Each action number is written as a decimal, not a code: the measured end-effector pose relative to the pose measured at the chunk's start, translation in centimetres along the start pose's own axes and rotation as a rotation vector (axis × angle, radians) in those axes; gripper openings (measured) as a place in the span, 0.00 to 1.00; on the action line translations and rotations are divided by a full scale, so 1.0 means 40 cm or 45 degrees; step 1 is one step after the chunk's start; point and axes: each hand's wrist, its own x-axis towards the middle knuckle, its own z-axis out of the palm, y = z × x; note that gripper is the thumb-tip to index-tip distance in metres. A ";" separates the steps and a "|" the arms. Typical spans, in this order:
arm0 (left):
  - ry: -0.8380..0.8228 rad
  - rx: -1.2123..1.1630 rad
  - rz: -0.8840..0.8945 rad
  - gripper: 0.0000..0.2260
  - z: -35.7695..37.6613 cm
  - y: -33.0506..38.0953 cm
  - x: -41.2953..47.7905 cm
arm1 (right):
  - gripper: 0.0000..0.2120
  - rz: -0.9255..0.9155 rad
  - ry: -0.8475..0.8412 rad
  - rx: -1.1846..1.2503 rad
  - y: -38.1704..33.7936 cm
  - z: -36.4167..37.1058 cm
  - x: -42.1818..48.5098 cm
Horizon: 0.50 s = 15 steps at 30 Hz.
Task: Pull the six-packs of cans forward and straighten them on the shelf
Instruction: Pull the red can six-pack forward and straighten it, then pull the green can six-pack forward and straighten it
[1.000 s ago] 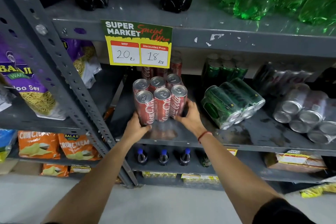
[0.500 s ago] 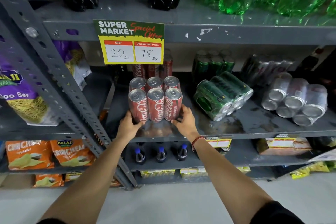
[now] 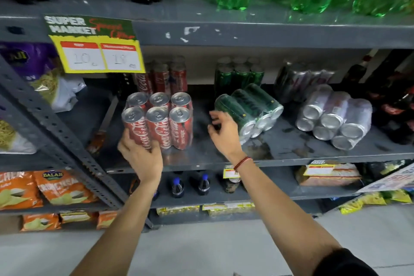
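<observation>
My left hand (image 3: 143, 154) grips the shrink-wrapped red cola six-pack (image 3: 158, 120) upright near the grey metal shelf's (image 3: 291, 154) edge; my right hand (image 3: 224, 132), fingers spread empty, nears the toppled green six-pack (image 3: 247, 108), which could roll.

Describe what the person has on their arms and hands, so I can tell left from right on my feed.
Both forearms are bare, with no gloves, rings or watch visible. The right hand has a thin red thread band around the wrist, and a dark black sleeve shows at the upper arm by the frame's lower edge. The left hand and wrist carry nothing; its sleeve is out of view.
</observation>
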 end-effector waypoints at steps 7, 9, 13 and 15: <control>-0.108 -0.115 0.512 0.17 0.226 0.241 -0.167 | 0.14 0.060 0.235 -0.132 0.109 -0.304 0.165; -0.337 -0.094 0.558 0.17 0.291 0.280 -0.187 | 0.18 0.111 0.119 -0.310 0.171 -0.361 0.209; -0.553 -0.030 -0.196 0.31 0.409 0.303 -0.152 | 0.33 0.413 -0.281 -0.204 0.249 -0.398 0.279; -0.650 -0.082 -0.547 0.33 0.438 0.290 -0.119 | 0.36 0.581 -0.412 0.023 0.267 -0.388 0.292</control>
